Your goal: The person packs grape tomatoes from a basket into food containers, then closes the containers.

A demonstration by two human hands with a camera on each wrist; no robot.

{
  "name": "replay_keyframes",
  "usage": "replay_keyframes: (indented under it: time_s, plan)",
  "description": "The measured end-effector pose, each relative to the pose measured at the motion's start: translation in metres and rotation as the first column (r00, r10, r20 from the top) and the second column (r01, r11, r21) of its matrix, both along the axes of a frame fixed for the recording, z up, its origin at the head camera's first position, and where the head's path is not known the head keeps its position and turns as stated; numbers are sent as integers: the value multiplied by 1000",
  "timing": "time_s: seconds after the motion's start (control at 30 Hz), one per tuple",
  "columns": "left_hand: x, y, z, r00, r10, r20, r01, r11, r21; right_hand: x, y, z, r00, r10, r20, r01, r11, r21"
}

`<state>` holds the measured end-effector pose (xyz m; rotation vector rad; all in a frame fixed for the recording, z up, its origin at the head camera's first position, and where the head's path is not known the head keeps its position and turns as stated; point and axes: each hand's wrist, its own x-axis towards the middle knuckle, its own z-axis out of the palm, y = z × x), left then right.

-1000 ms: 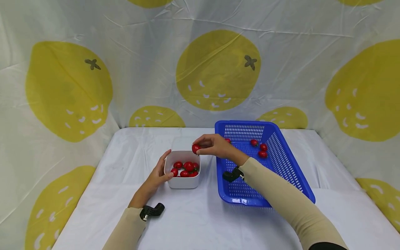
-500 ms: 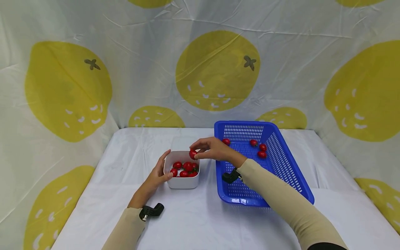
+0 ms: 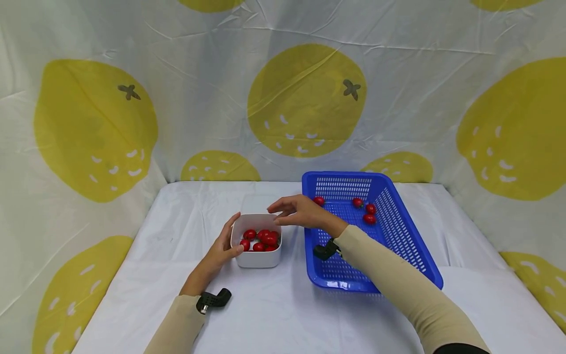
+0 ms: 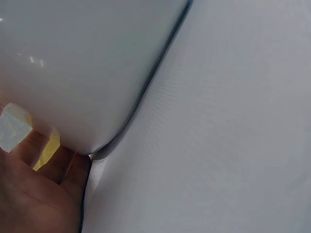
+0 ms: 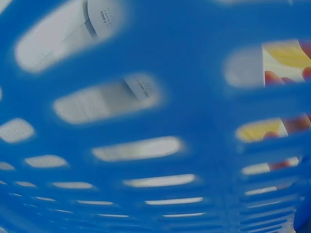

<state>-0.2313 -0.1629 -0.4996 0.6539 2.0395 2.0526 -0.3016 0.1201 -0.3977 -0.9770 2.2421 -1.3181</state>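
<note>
— Gone from the right hand (image 3: pixel 305 215), that tomato: a moment ago pinched, now lying in the white bowl (image 3: pixel 258 259) among the tomatoes (image 3: pixel 262 240), fingers spread above.

— Soft, slick things; pinch their sides lightly. And the left hand (image 3: pixel 216 257)?

— Cupped against the bowl's wall. Four more lie in the blue basket (image 3: pixel 411 255) on the bench (image 3: pixel 283 314).

Left hand (image 3: pixel 216 253) low and forward, fingers relaxed, thumb raised, palm facing inward; beige sleeve to the wrist, black wrist camera mount (image 3: pixel 212 300) strapped on. Right hand (image 3: pixel 300 214) held up, reaching leftward, fingers loosely spread and holding nothing; forearm runs in from the lower right.
</note>
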Motion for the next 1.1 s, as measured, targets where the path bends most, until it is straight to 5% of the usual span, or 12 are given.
replay_keyframes:
  time_s: [0.63,1.1]
  plan:
    - [1,3,1,1000,8,1,-7,1000,-22,-1,4,5,999,-14,37,17,997,-74]
    - [4,1,2,1000,14,5,-14,1000,-21,-4,23,24,992,-123,13,123,989,-79]
